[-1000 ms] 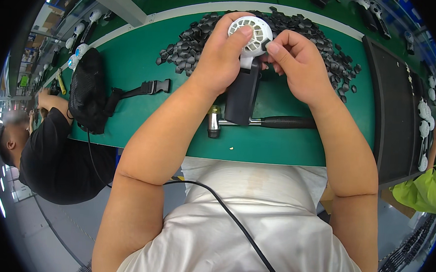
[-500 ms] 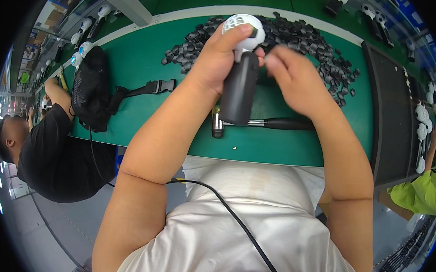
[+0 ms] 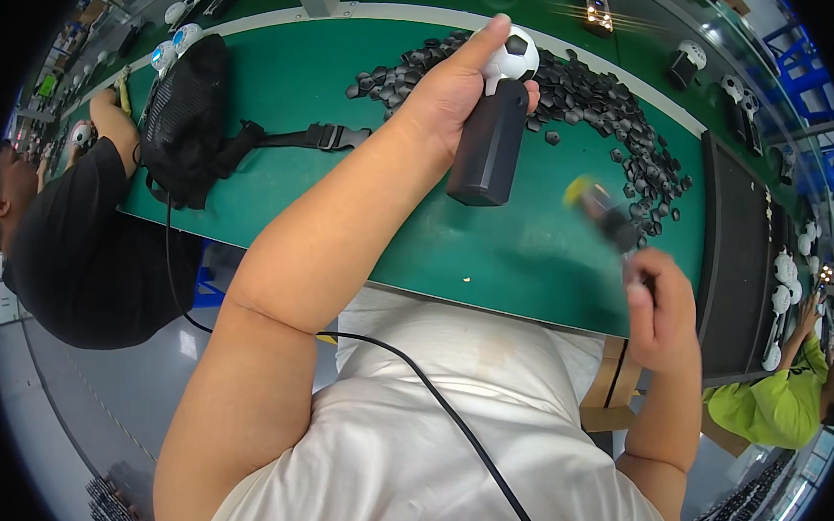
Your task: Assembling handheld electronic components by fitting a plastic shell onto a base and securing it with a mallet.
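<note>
Watching from far, I see black pieces [image 3: 613, 120] along the far part of the green tabletop [image 3: 418, 246]. Over it, the left grip [image 3: 449, 100] holds the ball-topped device [image 3: 489, 151]; the right grip [image 3: 664, 316] holds a blurred hammer [image 3: 611, 219]. At left, a co-worker in black [image 3: 87, 253] is near a mesh bag [image 3: 187, 121].

Tilted ball-topped device [image 3: 495, 123], blurred hammer [image 3: 604, 216]

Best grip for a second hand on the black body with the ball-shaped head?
Likely around the lower half of the black body, coming from the person's right: it is long, straight-sided and uncovered there, whereas the left hand grips up near the ball-shaped head.
</note>
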`<state>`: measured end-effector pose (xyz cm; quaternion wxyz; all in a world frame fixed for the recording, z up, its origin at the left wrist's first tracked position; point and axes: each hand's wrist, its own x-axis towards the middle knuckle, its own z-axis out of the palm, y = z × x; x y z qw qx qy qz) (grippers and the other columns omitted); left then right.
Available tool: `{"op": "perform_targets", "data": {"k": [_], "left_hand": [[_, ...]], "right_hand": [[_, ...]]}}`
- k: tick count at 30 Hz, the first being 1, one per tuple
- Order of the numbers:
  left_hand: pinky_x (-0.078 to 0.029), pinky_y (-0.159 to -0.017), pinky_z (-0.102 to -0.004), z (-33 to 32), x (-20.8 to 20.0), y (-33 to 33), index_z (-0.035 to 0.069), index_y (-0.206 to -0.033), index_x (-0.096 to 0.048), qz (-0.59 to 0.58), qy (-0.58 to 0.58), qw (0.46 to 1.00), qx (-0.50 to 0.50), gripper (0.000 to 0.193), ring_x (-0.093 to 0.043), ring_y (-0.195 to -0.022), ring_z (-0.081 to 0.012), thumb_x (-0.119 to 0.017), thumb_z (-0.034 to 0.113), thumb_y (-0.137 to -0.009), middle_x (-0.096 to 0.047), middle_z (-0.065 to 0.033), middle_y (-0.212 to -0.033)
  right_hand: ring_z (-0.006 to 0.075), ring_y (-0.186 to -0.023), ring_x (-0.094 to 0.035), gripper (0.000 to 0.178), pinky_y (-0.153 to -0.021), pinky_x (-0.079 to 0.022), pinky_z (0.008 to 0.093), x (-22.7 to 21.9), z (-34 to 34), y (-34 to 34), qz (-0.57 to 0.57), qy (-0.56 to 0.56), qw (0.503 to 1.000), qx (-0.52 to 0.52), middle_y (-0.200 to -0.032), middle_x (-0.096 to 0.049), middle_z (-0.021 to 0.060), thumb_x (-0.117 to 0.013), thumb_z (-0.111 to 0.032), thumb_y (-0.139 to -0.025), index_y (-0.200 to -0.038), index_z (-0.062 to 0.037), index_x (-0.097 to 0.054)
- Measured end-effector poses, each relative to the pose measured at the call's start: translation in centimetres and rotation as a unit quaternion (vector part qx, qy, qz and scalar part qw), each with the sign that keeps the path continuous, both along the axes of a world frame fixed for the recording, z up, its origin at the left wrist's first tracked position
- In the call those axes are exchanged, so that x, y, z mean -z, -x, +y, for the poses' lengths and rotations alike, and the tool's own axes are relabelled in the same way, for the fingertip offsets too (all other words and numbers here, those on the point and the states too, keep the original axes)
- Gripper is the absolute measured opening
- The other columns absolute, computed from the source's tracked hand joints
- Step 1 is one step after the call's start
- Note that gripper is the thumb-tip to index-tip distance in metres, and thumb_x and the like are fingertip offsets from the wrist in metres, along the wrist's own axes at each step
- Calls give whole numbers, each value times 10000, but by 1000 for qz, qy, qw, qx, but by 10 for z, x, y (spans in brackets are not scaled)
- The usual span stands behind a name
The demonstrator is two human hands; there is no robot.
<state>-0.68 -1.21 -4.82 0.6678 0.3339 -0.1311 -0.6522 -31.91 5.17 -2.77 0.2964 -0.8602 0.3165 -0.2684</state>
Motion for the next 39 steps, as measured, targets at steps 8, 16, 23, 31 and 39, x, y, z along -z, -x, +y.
{"op": "perform_targets", "data": {"k": [8,16,23,31,39], "left_hand": [[-567,-534,-291,7,-4,12,3,-1190,-585,-72,-32,996,39,485,-689,-660,-213,-599,458,-1025,-693,-171,-936],[-563,-538,-305,8,-3,9,12,-1183,-606,-119,-3,992,50,500,-687,-650,-215,-573,487,-1029,-704,-162,-920],[-573,-593,-277,5,9,4,8,-1263,-585,-111,33,990,85,499,-673,-720,-187,-625,437,-1009,-696,-163,-1005],[-582,-668,-300,5,11,13,1,-1286,-550,-304,91,948,1,472,-681,-757,-201,-690,332,-981,-689,-155,-1037],[-584,-728,-321,1,26,19,23,-1299,-550,-496,167,850,-64,504,-691,-831,-227,-780,248,-911,-692,-154,-1072]], "right_hand": [[155,-676,-470,205,-621,-392,314,8,-7,-56,-272,-68,958,66,-803,-584,50,-533,-204,-1047,-1089,-11,-589],[269,-668,-525,146,-635,-431,395,23,-41,-71,-118,11,993,27,-785,-612,110,-513,-159,-1040,-1072,-23,-556],[337,-676,-553,139,-655,-452,431,22,-48,-69,100,36,992,69,-801,-634,150,-514,-165,-1044,-1035,-28,-543],[270,-763,-574,77,-741,-478,370,14,-38,-19,206,65,974,-64,-862,-646,98,-682,-68,-879,-932,-15,-665],[285,-851,-646,160,-788,-527,372,40,-107,-95,144,92,981,93,-1022,-699,90,-702,-81,-911,-1060,-23,-721]]}}
